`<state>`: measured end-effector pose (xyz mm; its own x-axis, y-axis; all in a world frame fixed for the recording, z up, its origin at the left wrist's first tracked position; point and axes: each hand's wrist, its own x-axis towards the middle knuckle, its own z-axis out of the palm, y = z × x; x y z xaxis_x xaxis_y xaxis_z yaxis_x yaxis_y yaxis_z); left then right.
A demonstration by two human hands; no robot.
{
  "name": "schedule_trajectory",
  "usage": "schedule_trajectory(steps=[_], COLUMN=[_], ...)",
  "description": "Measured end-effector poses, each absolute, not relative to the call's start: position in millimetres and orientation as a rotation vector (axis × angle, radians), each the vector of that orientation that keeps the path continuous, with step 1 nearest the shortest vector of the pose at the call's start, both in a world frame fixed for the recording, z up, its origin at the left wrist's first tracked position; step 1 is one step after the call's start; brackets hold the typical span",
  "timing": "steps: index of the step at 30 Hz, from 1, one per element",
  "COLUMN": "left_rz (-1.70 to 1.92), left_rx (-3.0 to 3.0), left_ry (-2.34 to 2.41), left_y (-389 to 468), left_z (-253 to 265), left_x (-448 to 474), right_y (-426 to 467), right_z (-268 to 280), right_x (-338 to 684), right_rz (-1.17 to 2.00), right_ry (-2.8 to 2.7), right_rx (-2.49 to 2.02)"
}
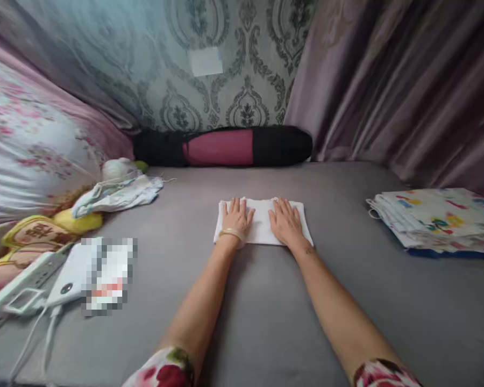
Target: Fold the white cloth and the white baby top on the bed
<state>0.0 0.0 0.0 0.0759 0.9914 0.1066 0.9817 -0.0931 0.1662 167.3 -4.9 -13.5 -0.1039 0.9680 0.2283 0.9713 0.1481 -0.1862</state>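
Note:
A white folded cloth (260, 226) lies flat on the grey bed surface (262, 312), straight in front of me. My left hand (236, 219) rests palm down on its left part, fingers stretched out and pointing away, with a pale bangle at the wrist. On the right part lies my right hand (285, 220), also flat with the fingers extended. Between the two hands the middle of the cloth shows. Neither hand grips anything. The cloth's far edge is slightly uneven near the fingertips.
A stack of folded patterned cloth (443, 217) sits at the right. Along the wall lies a black and pink rolled bag (221, 147). At the left are a floral pillow (36, 118), crumpled cloth (119, 194), a white phone (75, 274), a power strip (28, 285) and cables.

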Motion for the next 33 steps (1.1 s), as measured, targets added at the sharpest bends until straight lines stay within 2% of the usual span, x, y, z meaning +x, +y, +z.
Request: schedule_trajectory(steps=[5,15,21,27,33], left_rz=[0.025,0.103,0.282,0.11,0.154], left_rx=[2.165,2.178,2.328,2.294,2.281], left_ry=[1.987,1.983,1.922,1.811,1.813], left_y=[8.7,5.3,-3.7,-3.2,-1.9], left_z=[-9.3,-7.7,-2.5,-5.4,-7.6], left_x=[1.0,0.5,14.6,19.6,18.8], right_y=[-1.2,-3.0,-6.6,-7.8,-6.6], right_z=[-21.9,-17.6,-10.3,-12.7,-15.2], right_x=[165.4,163.8,150.7,147.2,148.6], right_rz=[0.032,0.018,0.017,0.053,0.043], right_ry=[-2.171,-2.178,-2.269,-2.345,-2.345], right_rx=[-1.937,-1.941,-1.773,-1.755,-1.765])
